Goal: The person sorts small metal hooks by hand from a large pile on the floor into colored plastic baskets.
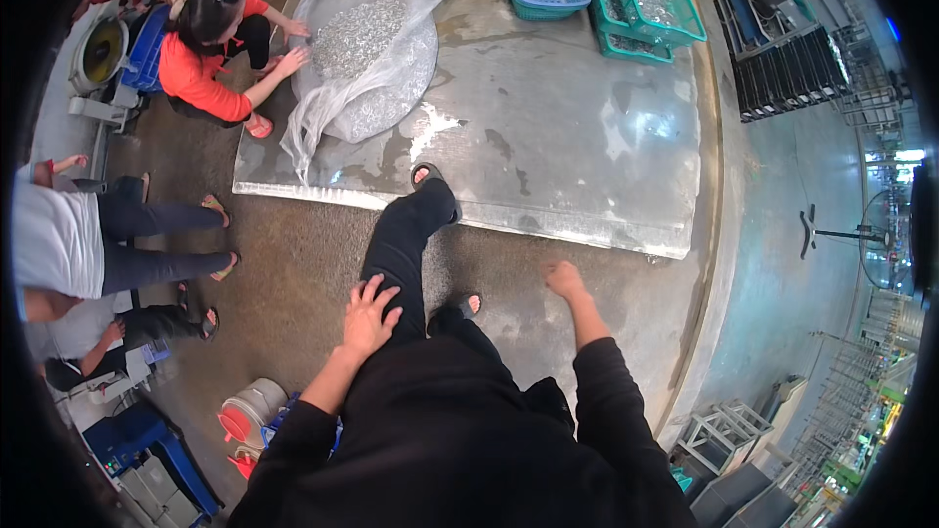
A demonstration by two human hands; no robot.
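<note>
From here my left hand (370, 319)'s spread wide on the black trouser leg (399, 240), centre frame, sandal (419, 181) up on the grey slab (577, 117). I'd brace that palm, weight centred; wet patches (498, 143) look slick. Right hand (563, 280)'s curled, can't tell if it's holding anything.

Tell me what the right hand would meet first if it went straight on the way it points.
Likely the near edge of the low grey platform, ahead of the right hand; the hand's height is unclear, so it might pass above.
</note>
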